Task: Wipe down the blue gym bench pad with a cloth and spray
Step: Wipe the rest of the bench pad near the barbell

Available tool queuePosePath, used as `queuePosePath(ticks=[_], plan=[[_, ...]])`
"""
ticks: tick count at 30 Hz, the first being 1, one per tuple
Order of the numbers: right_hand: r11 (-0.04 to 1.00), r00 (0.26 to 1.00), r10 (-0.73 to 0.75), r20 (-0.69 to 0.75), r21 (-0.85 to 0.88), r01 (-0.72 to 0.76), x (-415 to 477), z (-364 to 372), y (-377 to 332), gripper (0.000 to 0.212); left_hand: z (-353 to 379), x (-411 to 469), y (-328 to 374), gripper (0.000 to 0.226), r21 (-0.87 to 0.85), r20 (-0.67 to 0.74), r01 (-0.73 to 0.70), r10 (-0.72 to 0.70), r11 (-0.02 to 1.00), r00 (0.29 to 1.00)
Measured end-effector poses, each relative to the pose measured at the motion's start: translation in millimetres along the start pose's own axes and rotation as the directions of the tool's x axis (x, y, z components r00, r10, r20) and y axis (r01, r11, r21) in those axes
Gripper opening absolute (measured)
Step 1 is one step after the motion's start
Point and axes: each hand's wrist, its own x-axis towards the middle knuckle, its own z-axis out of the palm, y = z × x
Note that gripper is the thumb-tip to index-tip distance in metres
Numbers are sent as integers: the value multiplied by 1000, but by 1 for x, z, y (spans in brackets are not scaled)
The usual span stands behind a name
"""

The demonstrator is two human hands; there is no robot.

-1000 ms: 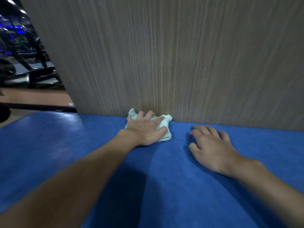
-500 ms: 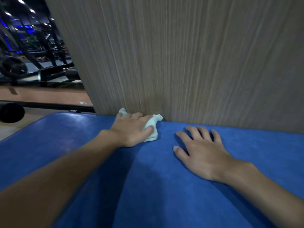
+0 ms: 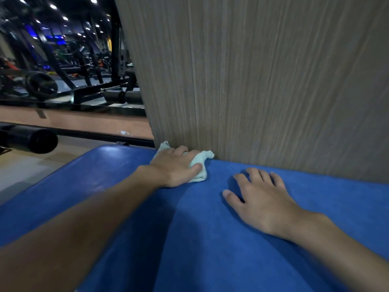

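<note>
My left grip held the pale cloth, thumb curled round it, and pressed it on the blue pad at the far edge, right against the wood wall. My right grip lay flat and wide on the pad, fingers spread, near the cloth but apart.

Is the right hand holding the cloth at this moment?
No, the right hand rests flat and empty on the blue bench pad, while the left hand grips the cloth at the foot of the wood-grain panel.
</note>
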Motion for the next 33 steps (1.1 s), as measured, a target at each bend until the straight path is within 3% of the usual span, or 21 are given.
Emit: queuePosePath(ticks=[3, 8, 12, 16, 25, 29, 33], plan=[[1000, 1000, -28, -1, 5, 28, 12, 3, -23, 63, 9, 1, 4, 85, -12, -14, -31, 31, 999, 999], [997, 997, -72, -7, -21, 72, 31, 10, -55, 65, 3, -5, -59, 80, -26, -19, 2, -2, 1000, 1000], [991, 990, -134, -32, -16, 134, 47, 14, -80, 64, 0, -5, -101, 87, -8, -43, 63, -64, 998, 997], [981, 981, -193, -37, -14, 193, 58, 19, -104, 65, 1, -3, -126, 79, -7, -47, 125, -125, 992, 991], [981, 982, -190, 8, -35, 190, 69, 25, -128, 65, 1, 10, -149, 69, 16, -43, 273, -272, 962, 961], [981, 982, -186, 28, -44, 187, 68, 24, -128, 65, -9, 1, -178, 71, 29, 11, 422, -422, 906, 906], [983, 985, -167, 36, -72, 169, 72, 28, -134, 62, -4, 1, -159, 68, 30, 4, 256, -256, 966, 967]])
